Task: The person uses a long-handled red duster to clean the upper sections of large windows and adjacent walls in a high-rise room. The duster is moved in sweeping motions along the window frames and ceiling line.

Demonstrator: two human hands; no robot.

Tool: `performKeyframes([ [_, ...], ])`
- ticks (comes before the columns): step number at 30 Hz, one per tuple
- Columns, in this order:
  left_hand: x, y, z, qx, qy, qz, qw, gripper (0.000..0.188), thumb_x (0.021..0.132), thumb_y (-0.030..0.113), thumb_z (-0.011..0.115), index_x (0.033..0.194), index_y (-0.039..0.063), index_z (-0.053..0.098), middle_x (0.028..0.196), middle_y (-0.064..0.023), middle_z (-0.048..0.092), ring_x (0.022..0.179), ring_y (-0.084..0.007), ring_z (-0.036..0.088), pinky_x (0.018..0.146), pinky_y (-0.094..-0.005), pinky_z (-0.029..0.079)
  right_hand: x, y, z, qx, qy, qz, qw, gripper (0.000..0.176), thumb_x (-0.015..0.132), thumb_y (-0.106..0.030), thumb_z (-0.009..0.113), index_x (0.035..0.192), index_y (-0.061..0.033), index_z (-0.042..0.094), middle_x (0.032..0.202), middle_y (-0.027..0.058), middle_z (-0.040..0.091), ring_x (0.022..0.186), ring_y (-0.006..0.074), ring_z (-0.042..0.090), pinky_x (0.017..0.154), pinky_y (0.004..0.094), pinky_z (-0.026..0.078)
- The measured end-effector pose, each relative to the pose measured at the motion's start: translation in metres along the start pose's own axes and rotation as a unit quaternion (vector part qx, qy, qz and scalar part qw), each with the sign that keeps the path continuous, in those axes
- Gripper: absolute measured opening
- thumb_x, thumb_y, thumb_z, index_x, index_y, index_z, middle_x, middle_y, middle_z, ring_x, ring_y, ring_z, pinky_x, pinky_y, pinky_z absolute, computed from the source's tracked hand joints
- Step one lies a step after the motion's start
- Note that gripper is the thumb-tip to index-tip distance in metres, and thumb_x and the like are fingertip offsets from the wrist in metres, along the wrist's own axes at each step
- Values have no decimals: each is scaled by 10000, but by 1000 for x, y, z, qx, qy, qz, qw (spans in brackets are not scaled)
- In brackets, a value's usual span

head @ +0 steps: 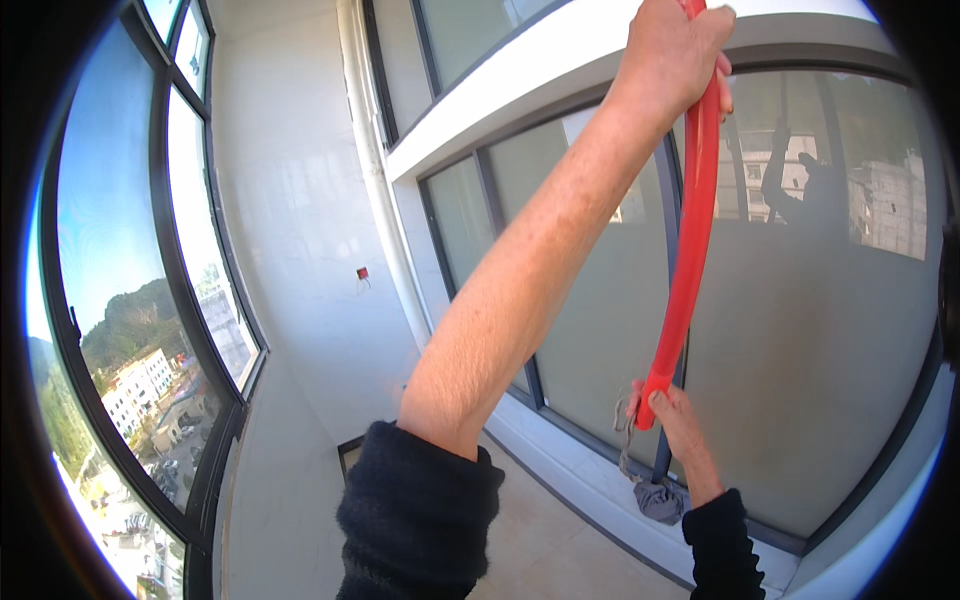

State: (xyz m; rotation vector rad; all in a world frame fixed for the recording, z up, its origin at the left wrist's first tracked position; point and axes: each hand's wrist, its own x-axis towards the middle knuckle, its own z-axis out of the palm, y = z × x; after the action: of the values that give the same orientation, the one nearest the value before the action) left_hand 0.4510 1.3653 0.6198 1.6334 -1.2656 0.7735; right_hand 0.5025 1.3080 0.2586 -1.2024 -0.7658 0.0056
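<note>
A long red pole [694, 225] runs from the top edge of the view down to its lower end near the glass. High up, my left hand [679, 56] is wrapped around it, the forearm stretched up across the middle. Around the pole's lower end my right hand [667, 412] is closed, its thumb along the red sleeve. A grey cord [624, 442] hangs beside that hand. Below it lies a crumpled grey cloth [660, 501] near the foot of the window frame. The pole's upper end is out of view.
Frosted glass panels [795, 360] in dark frames stand ahead, with a white ledge [555, 457] along their foot. A white pipe [379, 180] runs down the wall, near a red electrical box [363, 274]. Tall windows [112, 187] line the left side.
</note>
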Motion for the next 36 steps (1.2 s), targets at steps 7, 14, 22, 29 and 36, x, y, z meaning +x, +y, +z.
performKeyframes([
  [7,11,10,31,6,0,-32,999,464,900,327,519,1119,-38,335,755,-160,567,395,-137,522,368,-263,460,-17,21,-9,31,-13,-14,999,306,961,-318,503,1016,-17,516,717,43,578,684,130,586,640,267,477],
  [14,28,-12,47,-12,-6,-68,998,426,894,326,558,1087,-5,372,756,-117,584,375,-109,501,349,-245,449,-22,-17,28,57,49,-92,993,293,985,-305,450,1077,-44,545,642,11,531,550,106,522,476,247,415],
  [22,10,-36,40,44,70,-46,996,338,880,286,584,1011,21,417,718,-85,579,383,-117,513,365,-249,432,-14,18,15,27,78,-42,996,390,970,-410,427,754,-100,525,530,-5,492,418,112,462,392,254,367],
  [29,-20,-103,-32,21,125,-107,986,338,881,318,604,976,38,440,703,-73,561,406,-113,532,391,-240,464,21,49,34,-14,83,11,996,390,965,-403,441,758,-85,530,516,5,486,401,113,457,381,253,361],
  [36,-106,-178,-134,121,174,-204,956,557,845,237,663,1247,31,337,733,-69,549,453,-146,556,434,-284,491,113,112,83,-7,48,39,998,324,955,-350,502,948,-26,508,565,26,499,469,106,498,460,249,424],
])
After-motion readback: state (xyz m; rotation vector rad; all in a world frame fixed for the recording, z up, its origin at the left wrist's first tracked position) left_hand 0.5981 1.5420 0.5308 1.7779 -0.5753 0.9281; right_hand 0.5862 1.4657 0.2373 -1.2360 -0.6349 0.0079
